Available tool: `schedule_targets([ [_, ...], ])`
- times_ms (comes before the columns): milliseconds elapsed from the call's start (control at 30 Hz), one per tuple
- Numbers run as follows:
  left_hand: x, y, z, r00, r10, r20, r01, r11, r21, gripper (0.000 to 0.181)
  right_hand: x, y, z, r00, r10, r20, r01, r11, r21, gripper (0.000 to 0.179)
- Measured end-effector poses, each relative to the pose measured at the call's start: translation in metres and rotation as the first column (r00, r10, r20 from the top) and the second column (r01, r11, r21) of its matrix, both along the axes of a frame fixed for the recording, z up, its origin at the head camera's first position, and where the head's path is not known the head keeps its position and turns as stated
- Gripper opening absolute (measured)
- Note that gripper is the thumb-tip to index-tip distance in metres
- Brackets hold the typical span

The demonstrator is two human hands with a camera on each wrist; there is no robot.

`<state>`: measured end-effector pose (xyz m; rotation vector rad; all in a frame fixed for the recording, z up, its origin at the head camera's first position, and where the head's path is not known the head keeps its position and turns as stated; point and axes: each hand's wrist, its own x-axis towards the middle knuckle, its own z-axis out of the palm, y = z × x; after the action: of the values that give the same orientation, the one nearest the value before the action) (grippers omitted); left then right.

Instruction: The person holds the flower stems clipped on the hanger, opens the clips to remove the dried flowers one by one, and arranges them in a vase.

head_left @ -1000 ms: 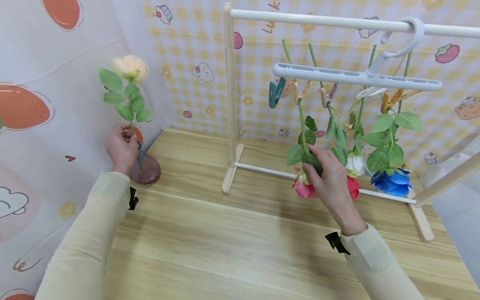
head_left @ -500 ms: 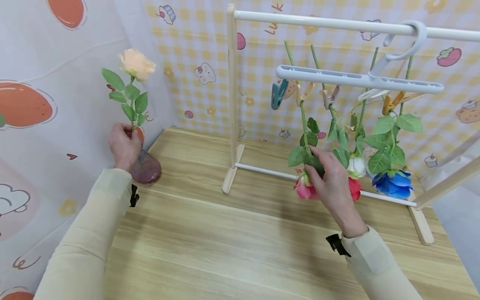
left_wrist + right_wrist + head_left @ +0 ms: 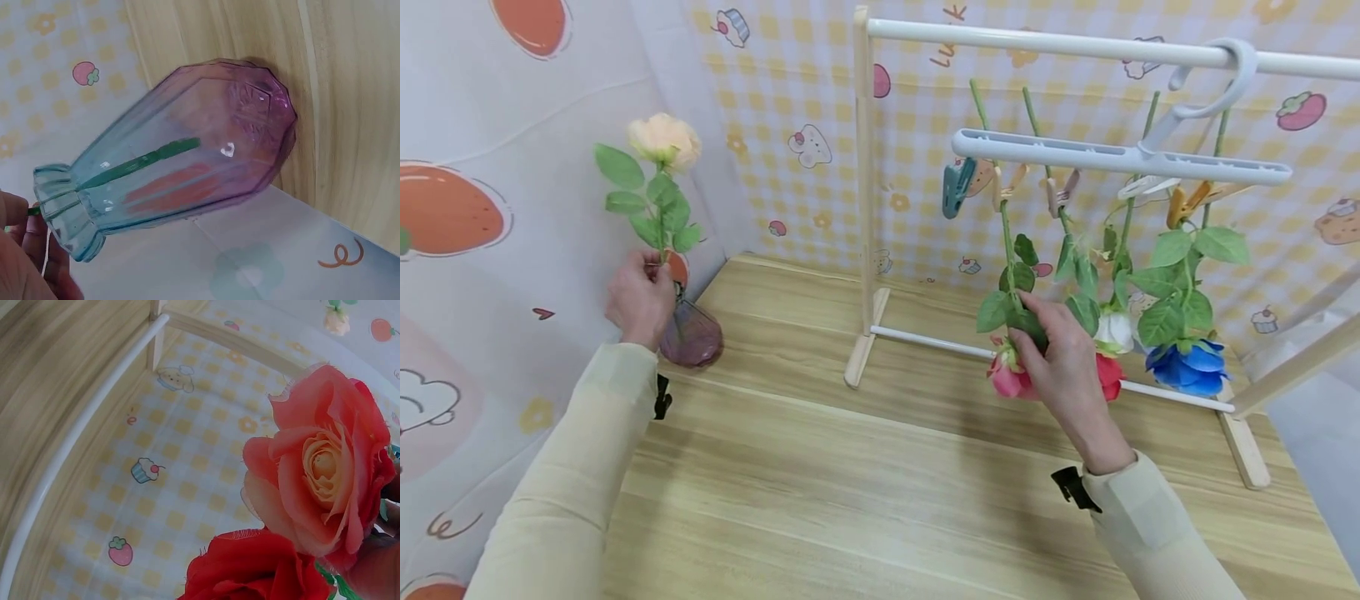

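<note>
a person in cream sleeves has both arms out over a wooden table [image 3: 850,492]. on the far left, the left hand [image 3: 642,297] pinches the stem of a peach rose [image 3: 666,142], which stands bloom up above the fingers. the lower stem runs down through the neck of a glass vase [image 3: 694,337], bluish at the top and purple-pink at the base, on the table by the cloth wall; the stem's tip [image 3: 187,145] stops short of the bottom. the right hand [image 3: 1063,354] has thumb and fingers closed round the leafy stem of a pink rose [image 3: 1009,378], hanging head down. it is clipped to a pale hanger [image 3: 1060,153] on a rack [image 3: 863,167]. farther right hang a red rose [image 3: 1109,377], a white rose [image 3: 1115,332] and a blue rose [image 3: 1187,368], also head down. a teal clip [image 3: 956,187] hangs at the hanger's left end.
</note>
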<state>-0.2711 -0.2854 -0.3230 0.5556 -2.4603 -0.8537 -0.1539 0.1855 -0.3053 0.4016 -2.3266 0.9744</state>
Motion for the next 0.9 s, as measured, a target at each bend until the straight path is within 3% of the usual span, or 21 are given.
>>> schedule_targets([
  [133, 0.001, -0.002, -0.002, 0.999, 0.021, 0.043, -0.02, 0.999, -0.033, 0.03, -0.001, 0.0, -0.001, 1.0, 0.003, 0.0, -0.003, 1.0, 0.001, 0.042],
  [333, 0.002, -0.005, -0.01, 0.998, 0.047, 0.034, -0.045, 0.998, -0.05, 0.034, -0.001, 0.001, -0.001, 1.0, -0.004, -0.004, 0.004, 1.0, 0.004, 0.042],
  [767, 0.004, -0.006, -0.015, 0.996, 0.047, 0.074, -0.047, 0.999, 0.004, 0.04, -0.001, 0.002, 0.0, 1.0, -0.001, -0.001, 0.001, 1.0, 0.01, 0.041],
  [900, 0.01, -0.002, -0.015, 0.997, 0.05, 0.051, -0.051, 0.998, 0.027, 0.043, 0.0, 0.002, 0.001, 1.0, -0.004, -0.005, 0.004, 1.0, 0.01, 0.041],
])
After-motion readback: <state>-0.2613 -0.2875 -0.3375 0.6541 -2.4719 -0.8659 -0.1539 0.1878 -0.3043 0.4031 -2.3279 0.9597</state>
